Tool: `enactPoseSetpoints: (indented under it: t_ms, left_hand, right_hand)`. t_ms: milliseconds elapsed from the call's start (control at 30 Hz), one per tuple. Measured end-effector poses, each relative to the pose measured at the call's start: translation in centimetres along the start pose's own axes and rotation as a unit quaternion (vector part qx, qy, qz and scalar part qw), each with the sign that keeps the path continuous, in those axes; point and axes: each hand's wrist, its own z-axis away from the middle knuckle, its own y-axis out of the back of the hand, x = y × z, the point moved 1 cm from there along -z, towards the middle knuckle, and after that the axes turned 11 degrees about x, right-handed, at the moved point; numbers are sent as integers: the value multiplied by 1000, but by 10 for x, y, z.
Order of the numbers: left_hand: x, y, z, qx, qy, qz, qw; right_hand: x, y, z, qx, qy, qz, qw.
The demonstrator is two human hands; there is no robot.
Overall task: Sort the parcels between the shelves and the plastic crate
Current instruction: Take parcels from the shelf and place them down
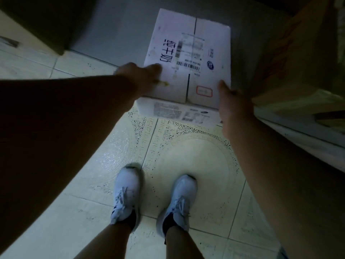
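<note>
Left hand: gripping the white parcel at its 8 o'clock corner.
Right hand: clasping its 4 o'clock corner.
Parcel: sitting atop a second box.

left hand and right hand grip white parcel | tiled floor | white shoes

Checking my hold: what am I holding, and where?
The white box, by its near corners: left hand at the left one, right hand at the right.

Both arms reach down, left grip and right grip spread apart.
</note>
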Motion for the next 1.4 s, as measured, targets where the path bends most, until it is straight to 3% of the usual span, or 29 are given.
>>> enactPoseSetpoints:
  t_ms: [100, 233, 367, 533, 700, 900, 1033, 1233, 1400]
  left_hand:
    - [-11, 22, 24, -66, 52, 112, 990]
    - [-27, 67, 80, -102, 69, 153, 980]
    - [-41, 109, 154, -159, 78, 182, 967]
    - [-56, 146, 238, -178, -8, 140, 974]
    - [-71, 191, 294, -227, -47, 159, 960]
    - [-108, 214, 378, -216, -57, 147, 964]
    - [-128, 216, 449, -151, -114, 153, 970]
    - [-107, 253, 537, -128, -205, 262, 935]
    - [-71, 292, 576, -127, -251, 271, 921]
  right_hand:
    - [3, 11, 26, -35, -23, -16, 999]
    - [4, 58, 86, -41, 45, 5, 998]
    - [4, 121, 146, -41, 49, -20, 998]
    - [1, 180, 213, -146, -115, -97, 978]
    - [8, 224, 282, -130, -55, -162, 977]
    - [51, 273, 368, -117, -5, -190, 975]
    - [65, 326, 414, -85, 57, -219, 970]
    - [19, 402, 458, -97, 160, -288, 939]
    - [-15, 427, 492, -71, 157, -333, 927]
